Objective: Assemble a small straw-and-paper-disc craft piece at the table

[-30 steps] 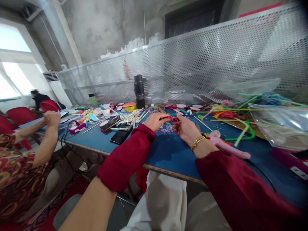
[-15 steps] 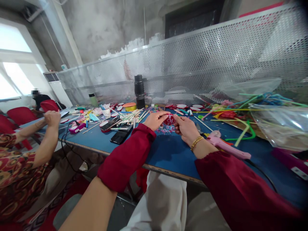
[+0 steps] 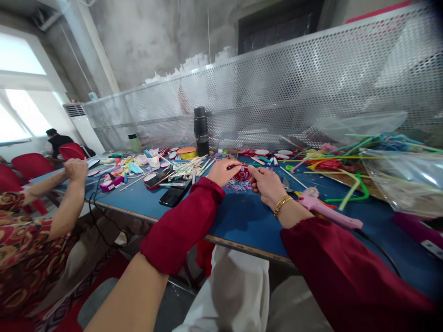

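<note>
A small round red disc with white markings (image 3: pixel 243 174) is held upright between both my hands just above the blue table (image 3: pixel 242 216). My left hand (image 3: pixel 223 171) pinches its left edge with the fingertips. My right hand (image 3: pixel 268 185), with a gold bracelet at the wrist, pinches its right edge. Under the disc a flat piece with a coloured flower pattern (image 3: pixel 238 186) lies on the table. Both my forearms wear dark red sleeves.
A pink glue gun (image 3: pixel 323 208) lies right of my right wrist. Two phones (image 3: pixel 173 193), sticks and a black flask (image 3: pixel 200 131) lie to the left. Coloured straws (image 3: pixel 346 161) and plastic bags (image 3: pixel 404 180) fill the right. A co-worker's arms (image 3: pixel 65 193) rest at the table's left end.
The red disc went from lying flat and edge-on between my fingers to standing upright with its face toward me. Both hands stayed nearly in place.
</note>
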A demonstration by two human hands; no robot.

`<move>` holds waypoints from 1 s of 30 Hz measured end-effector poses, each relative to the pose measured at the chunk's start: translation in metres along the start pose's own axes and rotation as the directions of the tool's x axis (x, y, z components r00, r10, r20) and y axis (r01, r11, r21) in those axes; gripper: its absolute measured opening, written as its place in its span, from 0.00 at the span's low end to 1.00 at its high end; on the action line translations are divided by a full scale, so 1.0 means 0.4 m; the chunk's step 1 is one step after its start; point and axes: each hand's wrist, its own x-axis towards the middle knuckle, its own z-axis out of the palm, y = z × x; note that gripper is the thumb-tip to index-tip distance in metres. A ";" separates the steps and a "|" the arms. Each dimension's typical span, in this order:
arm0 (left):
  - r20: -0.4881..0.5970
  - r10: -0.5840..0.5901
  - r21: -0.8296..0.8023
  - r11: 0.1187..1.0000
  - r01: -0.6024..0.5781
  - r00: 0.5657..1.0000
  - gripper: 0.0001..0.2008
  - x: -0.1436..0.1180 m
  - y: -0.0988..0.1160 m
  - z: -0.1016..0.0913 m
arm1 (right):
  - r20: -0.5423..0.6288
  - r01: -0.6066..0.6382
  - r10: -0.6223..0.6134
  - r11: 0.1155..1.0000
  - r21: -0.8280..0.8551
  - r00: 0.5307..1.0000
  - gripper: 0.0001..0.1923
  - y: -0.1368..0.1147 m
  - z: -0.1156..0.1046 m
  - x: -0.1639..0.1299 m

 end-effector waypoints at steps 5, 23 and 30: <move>0.013 -0.029 -0.013 0.999 0.029 0.999 0.13 0.000 -0.001 -0.001 | -0.010 -0.009 0.009 1.000 -0.005 1.000 0.19 -0.003 0.003 -0.003; 0.052 -0.063 -0.051 0.997 0.065 0.997 0.14 -0.001 0.006 -0.007 | 0.000 -0.037 0.037 0.999 0.032 0.999 0.23 -0.007 -0.001 -0.004; 0.063 -0.133 -0.199 0.969 0.143 0.989 0.18 0.000 0.001 -0.002 | 0.001 -0.033 0.033 0.998 0.050 0.999 0.19 -0.011 0.000 -0.008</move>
